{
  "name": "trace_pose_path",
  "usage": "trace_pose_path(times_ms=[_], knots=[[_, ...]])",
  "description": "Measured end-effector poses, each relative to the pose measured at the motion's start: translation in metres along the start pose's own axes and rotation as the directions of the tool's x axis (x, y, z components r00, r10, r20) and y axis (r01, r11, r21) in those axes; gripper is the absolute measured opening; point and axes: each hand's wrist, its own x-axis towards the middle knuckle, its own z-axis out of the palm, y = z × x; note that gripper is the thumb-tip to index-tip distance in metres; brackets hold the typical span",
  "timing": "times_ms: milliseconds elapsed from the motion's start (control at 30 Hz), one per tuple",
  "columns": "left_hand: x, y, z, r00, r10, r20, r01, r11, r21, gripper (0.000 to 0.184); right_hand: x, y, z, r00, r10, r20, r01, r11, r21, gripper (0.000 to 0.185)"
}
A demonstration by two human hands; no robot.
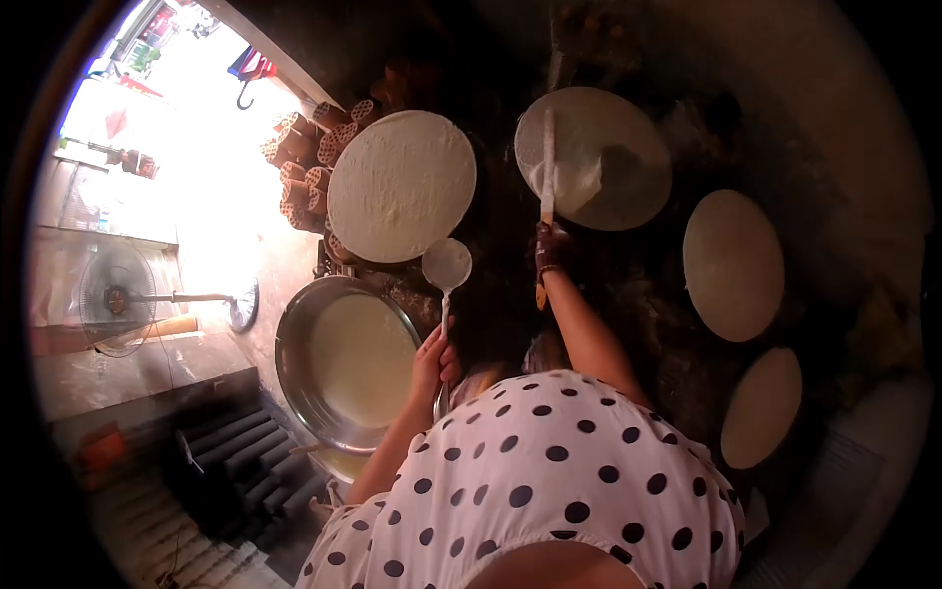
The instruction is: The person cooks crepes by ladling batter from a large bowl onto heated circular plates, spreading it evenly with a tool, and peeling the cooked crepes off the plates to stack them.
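My left hand (pixel 435 361) is closed around the handle of a metal ladle (pixel 447 263). The ladle's round bowl, coated with pale batter, is up beside a wide metal basin (pixel 294 378) of creamy batter (pixel 361 358). My right hand (pixel 552 248), in a dark glove, grips a long, flat wooden spatula (pixel 549 157). Its blade lies across the left part of a round cooking surface (pixel 633 147) bearing a thin whitish sheet, partly wet and uneven. To the left, another round surface carries a pale, bumpy sheet (pixel 402 187).
Two more pale rounds (pixel 734 265) sit at the right. Perforated clay-coloured cylinders (pixel 319 162) are stacked behind the left round. A standing fan (pixel 118 297) is at far left, with dark stacked cylinders (pixel 240 461) below it. Much of the background is dark.
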Motion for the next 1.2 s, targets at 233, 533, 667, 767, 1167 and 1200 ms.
trace_pose_path(times_ms=[233,533,667,767,1167,1200], knots=[[-0.043,0.016,-0.037,0.998,0.065,-0.013,-0.064,0.998,0.016,0.037,-0.040,-0.033,-0.025,0.952,0.263,-0.158,-0.123,0.799,0.589,0.010],[-0.068,0.065,-0.068,0.965,0.263,-0.003,-0.263,0.964,0.037,0.040,-0.041,0.018,-0.026,0.914,0.399,-0.069,-0.308,0.797,0.519,0.015],[-0.060,0.056,-0.081,0.970,0.237,0.059,-0.237,0.972,-0.005,0.038,-0.050,0.015,-0.081,0.913,0.406,-0.021,-0.328,0.766,0.554,0.029],[-0.048,0.044,-0.079,0.983,0.173,0.061,-0.174,0.985,0.013,0.038,0.007,0.036,-0.034,0.946,0.303,-0.113,-0.209,0.839,0.501,0.033],[-0.033,0.026,-0.007,0.986,0.107,0.126,-0.111,0.994,0.021,0.038,-0.036,0.028,-0.158,0.973,0.214,-0.089,-0.177,0.933,0.313,0.025],[-0.028,0.022,0.002,0.987,0.097,0.126,-0.101,0.995,0.027,0.038,-0.036,0.022,-0.156,0.976,0.193,-0.098,-0.153,0.935,0.319,0.027]])
